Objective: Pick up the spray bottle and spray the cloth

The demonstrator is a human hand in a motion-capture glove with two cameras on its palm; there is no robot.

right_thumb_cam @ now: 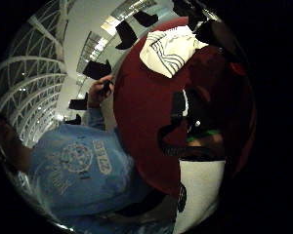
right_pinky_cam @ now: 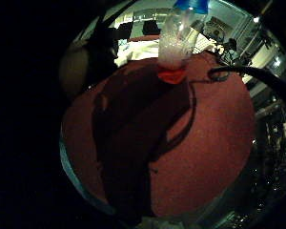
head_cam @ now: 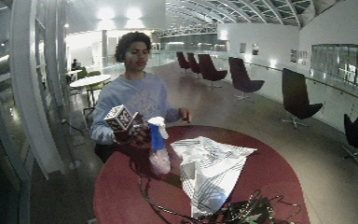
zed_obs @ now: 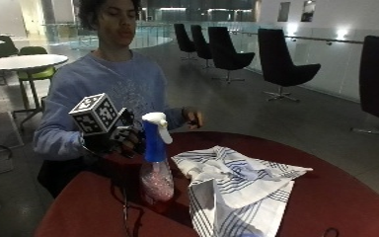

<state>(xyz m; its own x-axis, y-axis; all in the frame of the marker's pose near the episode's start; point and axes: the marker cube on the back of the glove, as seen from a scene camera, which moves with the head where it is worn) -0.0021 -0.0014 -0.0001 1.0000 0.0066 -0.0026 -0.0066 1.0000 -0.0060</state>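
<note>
Dim hall with black swivel chairs along a glass rail surrounds a round table [zed_obs: 347,197] topped in dark red, matte material. On it, in the lower middle of the outside view, stands the spray bottle [zed_obs: 156,168]: a clear plastic body, rounded and narrowing upward, a blue neck and a white trigger head. Its long axis is upright and the nozzle points to the right of the frame, toward the cloth [zed_obs: 235,185]. The cloth is white with thin dark blue stripes, crumpled into soft folds, lying just beside the bottle to its right and spreading toward the lower edge of the frame.

The gloved right hand [zed_obs: 125,139] sits just left of the bottle's blue neck, raised above the table; whether it touches the bottle cannot be told, and whether its grip is open or closed cannot be told either. The bare left hand [zed_obs: 193,119] shows behind the table's far rim.

The little finger side palm view shows the spray bottle [right_pinky_cam: 177,40] from low down, with a red-orange glow at its base on the table that the outside views only hint at. The thumb side palm view shows the cloth [right_thumb_cam: 170,48] on the red table and the person's light blue sweatshirt [right_thumb_cam: 83,165]. The wide outside view alone shows a tangle of cables [head_cam: 247,212] at the table's near edge.
</note>
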